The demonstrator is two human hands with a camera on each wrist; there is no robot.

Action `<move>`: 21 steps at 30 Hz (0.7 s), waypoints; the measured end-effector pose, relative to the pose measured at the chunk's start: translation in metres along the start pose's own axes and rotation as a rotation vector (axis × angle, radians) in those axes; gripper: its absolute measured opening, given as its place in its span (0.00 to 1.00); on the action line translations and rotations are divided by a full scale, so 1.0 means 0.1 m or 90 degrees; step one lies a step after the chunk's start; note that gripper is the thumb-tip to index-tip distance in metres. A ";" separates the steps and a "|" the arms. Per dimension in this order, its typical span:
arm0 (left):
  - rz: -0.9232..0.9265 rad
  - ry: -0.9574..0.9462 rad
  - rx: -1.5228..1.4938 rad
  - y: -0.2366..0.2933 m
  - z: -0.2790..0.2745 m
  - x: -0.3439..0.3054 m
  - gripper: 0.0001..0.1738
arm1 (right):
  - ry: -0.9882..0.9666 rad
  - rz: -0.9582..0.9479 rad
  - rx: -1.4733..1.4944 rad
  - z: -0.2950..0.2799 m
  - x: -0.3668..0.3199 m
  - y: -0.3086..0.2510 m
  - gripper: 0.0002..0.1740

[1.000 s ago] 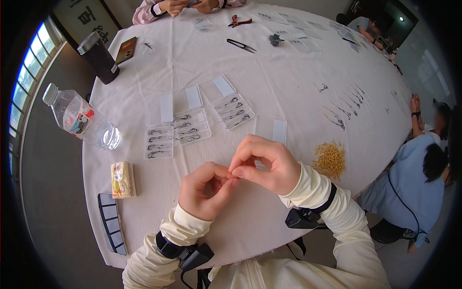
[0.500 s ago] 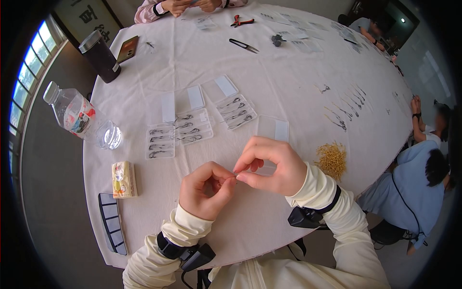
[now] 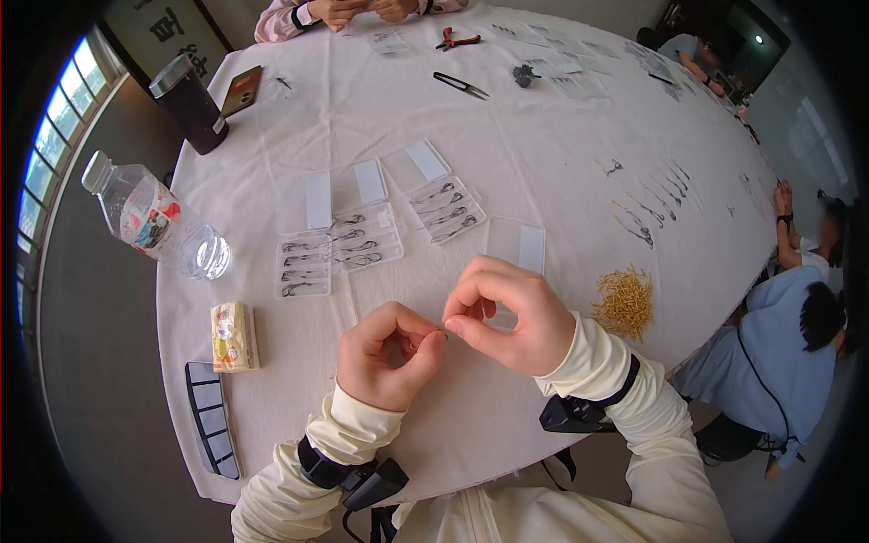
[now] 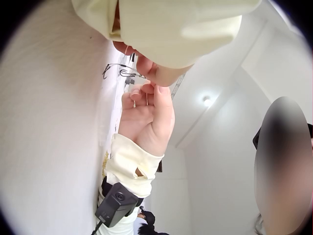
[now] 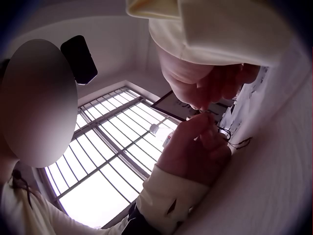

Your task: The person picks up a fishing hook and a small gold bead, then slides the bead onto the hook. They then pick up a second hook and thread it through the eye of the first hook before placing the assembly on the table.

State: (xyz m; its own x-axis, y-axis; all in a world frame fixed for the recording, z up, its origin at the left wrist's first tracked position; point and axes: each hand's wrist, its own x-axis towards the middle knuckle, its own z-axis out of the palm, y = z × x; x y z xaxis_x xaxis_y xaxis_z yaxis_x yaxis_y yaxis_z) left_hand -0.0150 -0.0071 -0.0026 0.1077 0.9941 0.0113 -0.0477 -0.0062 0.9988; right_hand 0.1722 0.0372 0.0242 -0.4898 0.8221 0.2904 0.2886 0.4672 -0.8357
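Note:
My left hand [image 3: 389, 355] pinches a thin dark line between thumb and forefinger. Dark hooks on that line [image 4: 113, 67] dangle beside the fingers in the left wrist view, and the right wrist view shows the same hooked line [image 5: 239, 143] below the left hand [image 5: 193, 147]. Just to the right, my right hand [image 3: 511, 317] has thumb and forefinger tips together at the line's end, almost touching the left fingertips. The end itself is too small to make out. An open clear case [image 3: 516, 242] lies behind the right hand, which partly covers it.
Clear cases of dark hooked lines [image 3: 303, 264] lie beyond the hands. Right of them are a golden pile [image 3: 623, 303] and loose hooked pieces [image 3: 665, 195]. At left stand a water bottle [image 3: 154, 217], dark tumbler [image 3: 190, 109] and tissue pack [image 3: 233, 337]. Scissors [image 3: 460, 85] lie farther back.
My right hand has shifted slightly right, its fingertips drawn a little away from the left ones. The left hand has hardly moved and keeps its pinch.

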 end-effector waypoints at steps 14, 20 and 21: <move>0.021 0.004 0.078 -0.05 -0.01 0.00 0.04 | 0.002 -0.025 -0.053 0.05 -0.01 -0.04 0.04; 0.016 0.010 0.044 -0.06 -0.01 0.00 0.04 | 0.010 -0.024 -0.020 0.02 0.00 -0.05 0.04; 0.033 0.010 0.063 -0.06 -0.01 0.00 0.04 | 0.010 -0.024 -0.020 0.03 0.00 -0.06 0.04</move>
State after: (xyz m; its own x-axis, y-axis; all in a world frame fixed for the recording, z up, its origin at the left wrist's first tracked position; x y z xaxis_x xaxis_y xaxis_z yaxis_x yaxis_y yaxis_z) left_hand -0.0161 -0.0065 -0.0088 0.0926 0.9937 0.0624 0.0455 -0.0669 0.9967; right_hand 0.1682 0.0338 0.0280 -0.4879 0.8085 0.3292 0.2963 0.5081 -0.8087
